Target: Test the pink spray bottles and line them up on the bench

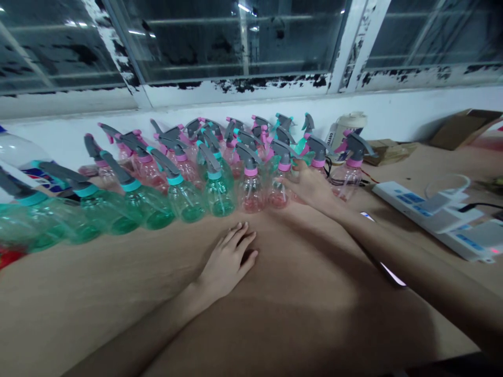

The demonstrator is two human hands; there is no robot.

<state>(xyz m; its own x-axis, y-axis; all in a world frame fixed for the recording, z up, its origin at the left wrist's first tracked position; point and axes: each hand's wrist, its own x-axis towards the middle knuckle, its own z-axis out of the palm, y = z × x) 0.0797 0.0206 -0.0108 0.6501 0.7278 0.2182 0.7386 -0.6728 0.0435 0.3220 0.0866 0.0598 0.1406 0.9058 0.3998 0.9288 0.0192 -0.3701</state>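
Note:
My left hand [226,264] lies on the wooden table [275,319], palm down, fingers spread and nothing in it. My right hand [310,183] reaches into the right end of the front row, its fingers curled around a clear spray bottle with a pink collar [318,163]; the hand hides most of its body. Left of it, touching or nearly so, stands another pink-collared spray bottle [280,196], with a third clear bottle [251,196] beside that. Green spray bottles [220,199] with teal collars continue the row leftward. Further right stands a pink-collared bottle [348,178].
More pink and green spray bottles [184,165] crowd behind, near the white wall under the windows. At right are a coffee cup [346,131], a power strip [432,220] with plugs, a cardboard box [461,128] and a phone [393,275] partly under my right forearm.

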